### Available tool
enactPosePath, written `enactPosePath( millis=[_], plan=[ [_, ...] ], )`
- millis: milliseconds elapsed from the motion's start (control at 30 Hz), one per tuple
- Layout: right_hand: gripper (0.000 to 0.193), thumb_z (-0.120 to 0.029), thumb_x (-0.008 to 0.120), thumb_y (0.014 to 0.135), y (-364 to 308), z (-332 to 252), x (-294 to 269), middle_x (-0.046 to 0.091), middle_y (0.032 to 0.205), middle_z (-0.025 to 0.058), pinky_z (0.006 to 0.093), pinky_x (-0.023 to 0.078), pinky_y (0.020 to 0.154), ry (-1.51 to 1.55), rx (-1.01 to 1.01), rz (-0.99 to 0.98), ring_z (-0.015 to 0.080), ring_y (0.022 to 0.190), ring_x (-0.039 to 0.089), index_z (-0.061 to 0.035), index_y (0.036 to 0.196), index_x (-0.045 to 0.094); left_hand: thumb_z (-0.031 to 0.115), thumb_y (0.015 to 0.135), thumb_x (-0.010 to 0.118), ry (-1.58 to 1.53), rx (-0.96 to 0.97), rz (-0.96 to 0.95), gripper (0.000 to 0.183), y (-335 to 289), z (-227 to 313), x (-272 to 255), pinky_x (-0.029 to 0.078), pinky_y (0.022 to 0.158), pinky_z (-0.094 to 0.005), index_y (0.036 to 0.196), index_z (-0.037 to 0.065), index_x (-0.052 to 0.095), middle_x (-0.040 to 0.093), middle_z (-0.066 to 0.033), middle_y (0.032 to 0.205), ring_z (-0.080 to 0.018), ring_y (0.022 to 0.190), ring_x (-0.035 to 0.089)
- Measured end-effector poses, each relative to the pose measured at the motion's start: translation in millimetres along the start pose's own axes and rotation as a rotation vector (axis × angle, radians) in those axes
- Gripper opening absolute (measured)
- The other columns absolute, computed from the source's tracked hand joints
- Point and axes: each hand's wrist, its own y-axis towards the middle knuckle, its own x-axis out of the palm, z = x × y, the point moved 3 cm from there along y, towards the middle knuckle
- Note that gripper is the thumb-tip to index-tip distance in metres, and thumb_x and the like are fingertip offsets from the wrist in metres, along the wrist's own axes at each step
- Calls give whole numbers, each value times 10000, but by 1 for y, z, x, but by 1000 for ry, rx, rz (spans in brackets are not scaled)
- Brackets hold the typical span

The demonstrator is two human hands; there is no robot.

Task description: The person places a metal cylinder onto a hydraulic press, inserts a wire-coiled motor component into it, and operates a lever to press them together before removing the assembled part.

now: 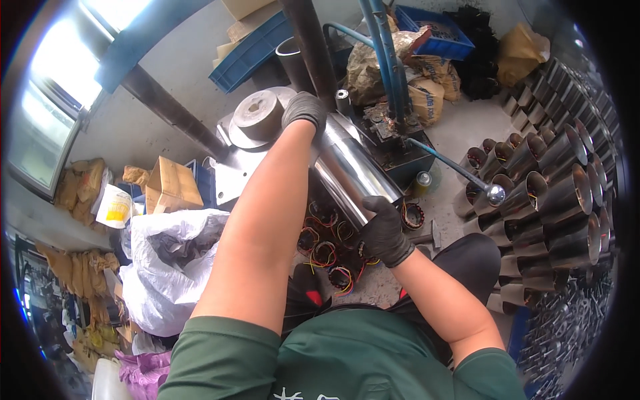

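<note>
A shiny metal tube lies slanted between my hands, its far end toward the press plate. My left hand, in a dark grey glove, is curled over the tube's far end beside the round metal block; its fingertips are partly hidden. At the near end my right hand, gloved too, wraps round the rim, with the fingers underneath out of sight. On the floor below the tube sit several wound motor coils with coloured wires.
Many upright metal tubes stand in rows at right. A lever with a ball knob reaches toward them. A hammer and spray can are near my knee. At left are a white sack and cardboard box.
</note>
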Motion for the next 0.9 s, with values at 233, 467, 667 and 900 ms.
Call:
enactPosePath(
  millis=[233,467,667,900],
  plan=[
    [326,-302,627,934,33,12,-74,704,1027,42,349,521,948,-458,-195,30,169,965,631,-26,1081,716,412,1039,511,-297,-110,76,495,-22,18,-13,495,1053,-471,1191,-2,737,704,-258,1258,-423,1212,655],
    [194,-71,529,973,13,-4,-62,757,936,116,365,555,849,-1147,-704,67,236,884,696,-18,935,711,325,1057,544,-1192,77,411,379,-90,-60,49,508,908,-381,1161,-5,699,730,-152,1017,-260,955,665],
    [679,-149,541,804,-25,-28,2,562,1409,251,447,467,1143,16,-173,-64,376,1287,591,79,1435,440,172,1043,583,-1464,204,497,247,-127,-55,14,470,977,-306,1173,2,705,707,-75,1099,-167,1043,601],
    [776,-234,562,781,-11,-19,35,566,1414,266,479,497,1144,214,-80,81,404,1277,608,71,1483,435,168,982,671,-1177,406,528,412,-121,-59,-39,491,1027,-381,1374,57,610,614,-124,1226,-258,1153,609]
  ],
)
